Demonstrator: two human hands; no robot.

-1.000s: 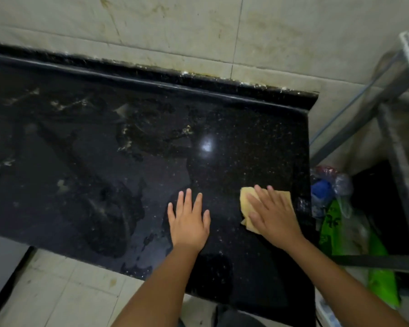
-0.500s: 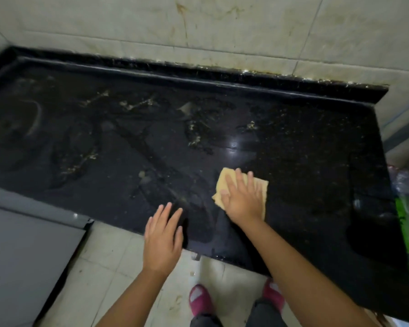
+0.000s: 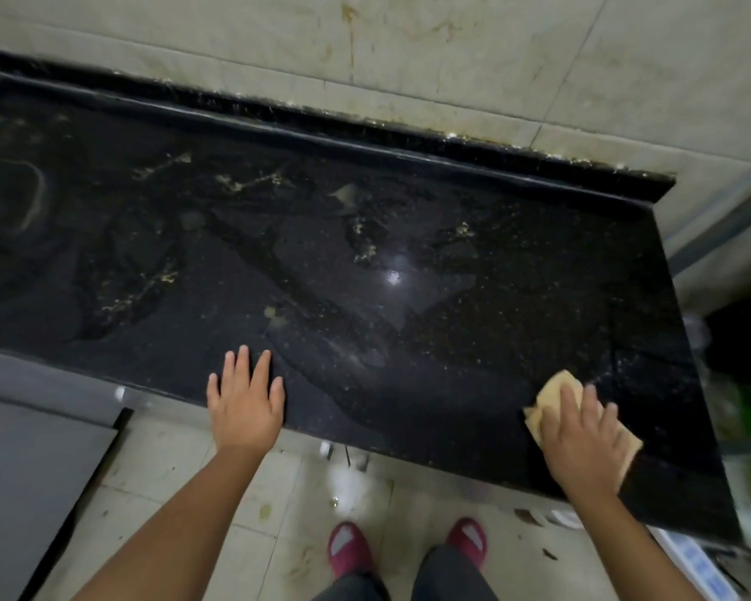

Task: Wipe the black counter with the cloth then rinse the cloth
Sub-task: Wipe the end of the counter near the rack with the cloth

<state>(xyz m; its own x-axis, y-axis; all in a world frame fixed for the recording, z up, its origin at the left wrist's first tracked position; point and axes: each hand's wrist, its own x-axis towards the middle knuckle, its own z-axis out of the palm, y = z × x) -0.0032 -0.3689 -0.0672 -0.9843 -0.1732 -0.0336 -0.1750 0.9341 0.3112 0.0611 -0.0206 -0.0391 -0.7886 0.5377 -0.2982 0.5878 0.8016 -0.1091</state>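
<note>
Black stone, streaked and wet: the tabletop (image 3: 408, 236) shows yellowish smears and crumbs across its middle and left, with dark wet swathes winding between them. So the wiping looks under way but far from finished. Most of the visible dirt sits toward the back wall and the left end, well apart from where the cloth is working.

That cloth (image 3: 551, 390), tan and folded, lies flat near the front right corner of the tabletop. The right hand (image 3: 584, 440) presses down on it with fingers spread and fairly straight, palm over the cloth; it is blurred, so finer detail of the fingers cannot be told. The left hand (image 3: 246, 396) rests flat at the front edge, fingers straight and slightly apart, holding nothing, probably as a brace.

By my reading, the right end looks more evenly speckled and cleaner than the rest, though the gloss and dim light make that uncertain. Left to do: the smeared middle, the left end, the strip along the back lip, and then the rinse. No tap or sink is in view.
</note>
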